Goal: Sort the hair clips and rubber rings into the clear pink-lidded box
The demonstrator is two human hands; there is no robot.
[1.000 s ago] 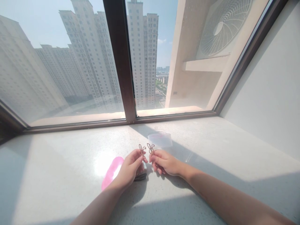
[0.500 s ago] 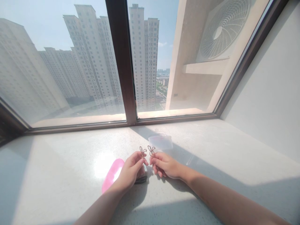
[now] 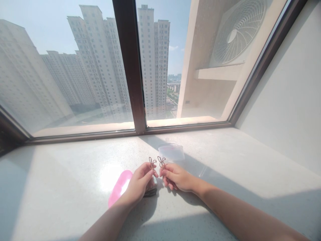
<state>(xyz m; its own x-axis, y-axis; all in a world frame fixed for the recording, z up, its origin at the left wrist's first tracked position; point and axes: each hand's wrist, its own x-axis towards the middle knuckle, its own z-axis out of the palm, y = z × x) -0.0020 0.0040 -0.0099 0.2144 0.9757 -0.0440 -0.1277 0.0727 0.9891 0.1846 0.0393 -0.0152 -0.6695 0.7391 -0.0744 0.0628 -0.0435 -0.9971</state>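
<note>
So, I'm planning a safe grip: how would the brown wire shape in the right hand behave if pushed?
The wire shape is probably fairly stiff: it stands up above the right hand without drooping. It's likely light, being thin, open wire. Its curled outline could perhaps catch on things.

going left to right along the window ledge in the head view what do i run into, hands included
Pink oval item → left hand holding a looped wire piece → right hand holding a second wire piece.
</note>
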